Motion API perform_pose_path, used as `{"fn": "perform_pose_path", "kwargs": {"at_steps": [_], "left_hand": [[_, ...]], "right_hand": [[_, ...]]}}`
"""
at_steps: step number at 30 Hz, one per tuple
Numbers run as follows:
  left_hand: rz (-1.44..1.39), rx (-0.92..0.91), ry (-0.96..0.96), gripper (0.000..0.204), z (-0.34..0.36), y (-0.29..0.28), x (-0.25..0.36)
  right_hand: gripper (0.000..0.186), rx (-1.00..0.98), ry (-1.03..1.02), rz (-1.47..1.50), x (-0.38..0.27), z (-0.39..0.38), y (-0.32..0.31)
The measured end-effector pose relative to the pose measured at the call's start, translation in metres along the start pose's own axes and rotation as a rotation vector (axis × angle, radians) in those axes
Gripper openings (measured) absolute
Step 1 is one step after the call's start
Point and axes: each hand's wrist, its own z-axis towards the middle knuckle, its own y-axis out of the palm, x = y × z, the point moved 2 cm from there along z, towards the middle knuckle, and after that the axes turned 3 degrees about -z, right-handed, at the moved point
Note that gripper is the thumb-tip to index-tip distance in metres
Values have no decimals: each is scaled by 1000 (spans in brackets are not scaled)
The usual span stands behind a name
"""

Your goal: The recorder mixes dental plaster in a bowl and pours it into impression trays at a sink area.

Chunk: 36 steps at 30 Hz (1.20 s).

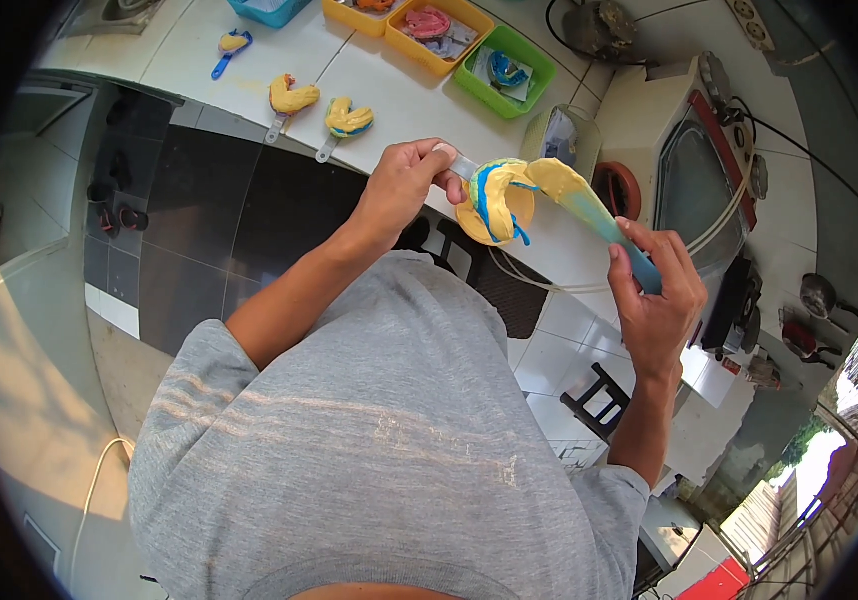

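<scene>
Presently, left grip (404, 187): pinching the metal handle of a horseshoe-shaped tray (496, 200) between thumb and fingers
Tray load: yellow paste with blue material along it, held up over a yellow bowl (523, 207)
Right grip (664, 290): wrapped around a blue spatula (589, 210), its paste-coated tip right at the tray's edge
White surface (389, 90): three paste-laden trays (293, 97) toward the left, a green basket (492, 97) farther back

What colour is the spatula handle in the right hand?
The spatula handle is blue, best seen in the head view.
</scene>
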Motion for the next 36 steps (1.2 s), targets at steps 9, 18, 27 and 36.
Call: {"fn": "perform_pose_path", "kwargs": {"at_steps": [9, 18, 27, 36], "left_hand": [[-233, 213, -10, 24, -15, -64, -40], [-221, 352, -41, 22, -29, -98, -115], [-277, 400, -82, 15, -15, -83, -150], [-197, 431, -77, 14, -10, -74, -164]], "right_hand": [[26, -40, 565, 522, 61, -40, 32], [30, -49, 793, 716, 83, -80, 77], [29, -107, 848, 763, 95, -95, 102], [27, -118, 842, 816, 98, -99, 115]]}}
